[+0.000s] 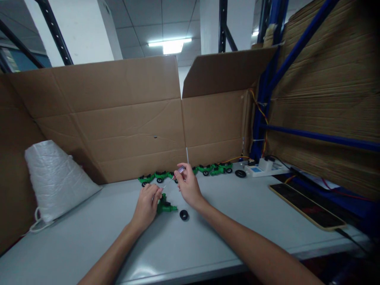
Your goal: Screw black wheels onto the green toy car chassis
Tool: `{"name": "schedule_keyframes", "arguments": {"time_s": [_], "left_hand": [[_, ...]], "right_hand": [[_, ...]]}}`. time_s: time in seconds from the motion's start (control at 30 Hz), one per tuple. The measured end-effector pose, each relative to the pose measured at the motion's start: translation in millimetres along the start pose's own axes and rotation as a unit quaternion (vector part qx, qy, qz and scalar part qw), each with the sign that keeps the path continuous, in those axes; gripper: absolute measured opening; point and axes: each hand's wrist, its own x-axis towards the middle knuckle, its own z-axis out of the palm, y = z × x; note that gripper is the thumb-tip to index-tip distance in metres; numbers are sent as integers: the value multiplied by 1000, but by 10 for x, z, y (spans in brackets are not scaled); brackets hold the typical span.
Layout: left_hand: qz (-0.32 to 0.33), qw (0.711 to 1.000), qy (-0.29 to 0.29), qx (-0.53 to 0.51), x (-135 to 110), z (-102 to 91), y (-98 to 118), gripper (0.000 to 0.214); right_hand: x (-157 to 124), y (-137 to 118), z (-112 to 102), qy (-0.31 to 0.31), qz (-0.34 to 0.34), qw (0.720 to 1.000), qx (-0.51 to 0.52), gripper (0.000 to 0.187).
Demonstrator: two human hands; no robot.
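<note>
Apparently partway through assembly of a green toy vehicle, at lower centre of the frame, partly hidden behind the left hand. Shows the left hand with fingers pinched together near the tip of a slim screwdriver; anything between them too small to make out. Shows the right hand, just right of centre, gripping the screwdriver by its handle, shaft slanting down to the left. Judged further along: a row of wheeled green toys against the foot of the cardboard wall, mid-frame. Judged left to fit: a loose black wheel, near the green toy vehicle, lower centre. Also visible, right of the row: a black ring, purpose unclear.
</note>
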Motion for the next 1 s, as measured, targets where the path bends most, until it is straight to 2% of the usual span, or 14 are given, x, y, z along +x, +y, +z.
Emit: {"name": "schedule_keyframes", "arguments": {"time_s": [0.1,0.23,0.5,0.83,1.0], "left_hand": [[-34,999,27,-31,8,-5,1,39],[-79,993,35,-74,19,6,-9,41],[-128,984,42,-115,34,33,-62,44],[-146,981,39,-123,31,43,-85,44],[-133,984,36,-111,19,53,-99,43]], "right_hand": [[30,11,-38,14,6,1000,-14,39],[62,-14,-95,13,-19,997,-68,48],[67,28,-104,-36,-35,997,-57,28],[165,84,-105,-65,3,997,47,23],[204,74,-160,-57,-20,998,-2,26]]}}
